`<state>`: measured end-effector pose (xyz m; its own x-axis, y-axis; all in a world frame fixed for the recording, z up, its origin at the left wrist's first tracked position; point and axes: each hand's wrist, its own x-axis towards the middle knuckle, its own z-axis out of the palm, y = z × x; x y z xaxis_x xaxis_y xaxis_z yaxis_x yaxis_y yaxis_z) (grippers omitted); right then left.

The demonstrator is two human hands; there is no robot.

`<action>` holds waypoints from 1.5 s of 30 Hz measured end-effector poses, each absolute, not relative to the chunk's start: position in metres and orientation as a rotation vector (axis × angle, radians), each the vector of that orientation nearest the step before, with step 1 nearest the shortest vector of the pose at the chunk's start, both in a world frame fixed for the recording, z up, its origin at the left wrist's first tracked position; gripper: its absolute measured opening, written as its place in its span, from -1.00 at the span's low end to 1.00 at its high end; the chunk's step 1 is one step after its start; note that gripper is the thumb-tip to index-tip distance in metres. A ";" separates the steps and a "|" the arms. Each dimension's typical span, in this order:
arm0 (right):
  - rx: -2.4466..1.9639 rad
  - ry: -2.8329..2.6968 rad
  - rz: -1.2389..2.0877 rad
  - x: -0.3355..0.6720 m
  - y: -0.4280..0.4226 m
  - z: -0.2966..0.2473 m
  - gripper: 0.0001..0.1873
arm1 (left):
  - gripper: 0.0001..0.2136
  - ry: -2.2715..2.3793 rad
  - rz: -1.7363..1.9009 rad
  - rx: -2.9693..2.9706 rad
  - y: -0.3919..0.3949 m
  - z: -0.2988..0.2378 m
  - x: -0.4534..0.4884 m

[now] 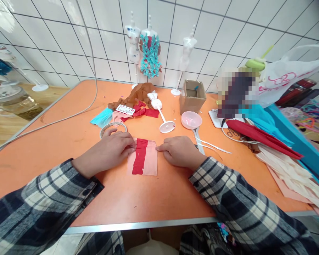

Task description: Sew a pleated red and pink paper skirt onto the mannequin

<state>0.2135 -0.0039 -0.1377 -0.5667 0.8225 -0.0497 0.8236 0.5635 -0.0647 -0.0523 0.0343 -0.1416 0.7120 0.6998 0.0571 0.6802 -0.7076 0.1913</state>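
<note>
Plaid sleeves (234, 198) reach in from both lower corners over an orange table (108, 205), where a pink square (151, 163) with a crimson strip (140, 157) down it lies flat between the left hand (107, 151) and the right hand (178, 150). Fingers bent and close together, the left hand touches its upper left part; the right, folded with the index finger leading, touches its upper right edge; whether either one pinches it I cannot tell. A tape roll (113, 124) lies just beyond the left hand, a pink scoop (191, 119) beyond the right, and a small white dress form (156, 103) farther back between them
</note>
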 end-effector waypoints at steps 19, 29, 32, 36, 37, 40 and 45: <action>1.424 2.792 -0.185 0.218 0.003 -0.140 -0.58 | -0.73 1.129 0.281 2.861 0.054 -0.139 -0.069; 1.405 2.852 -0.160 0.220 0.006 -0.146 -0.57 | -0.57 0.629 0.206 3.012 0.028 -0.136 -0.047; 1.395 2.844 -0.162 0.220 0.006 -0.145 -0.58 | -0.59 0.688 0.181 3.052 0.030 -0.141 -0.049; 1.395 2.841 -0.172 0.219 0.005 -0.143 -0.58 | -0.64 0.778 0.148 3.057 0.032 -0.145 -0.052; 1.396 2.843 -0.171 0.219 0.005 -0.143 -0.59 | -0.64 0.795 0.145 3.047 0.033 -0.146 -0.052; 1.423 2.864 -0.186 0.219 0.004 -0.146 -0.60 | -0.66 0.818 0.162 2.984 0.035 -0.147 -0.051; 1.734 2.987 -0.397 0.223 0.008 -0.156 -0.60 | -0.67 0.847 0.222 2.836 0.036 -0.144 -0.045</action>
<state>0.2229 0.0082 -0.1559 -0.4605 0.8708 0.1721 0.7956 0.4909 -0.3550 -0.0452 0.0361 -0.1438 0.8274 0.5540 0.0924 0.5282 -0.8235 0.2070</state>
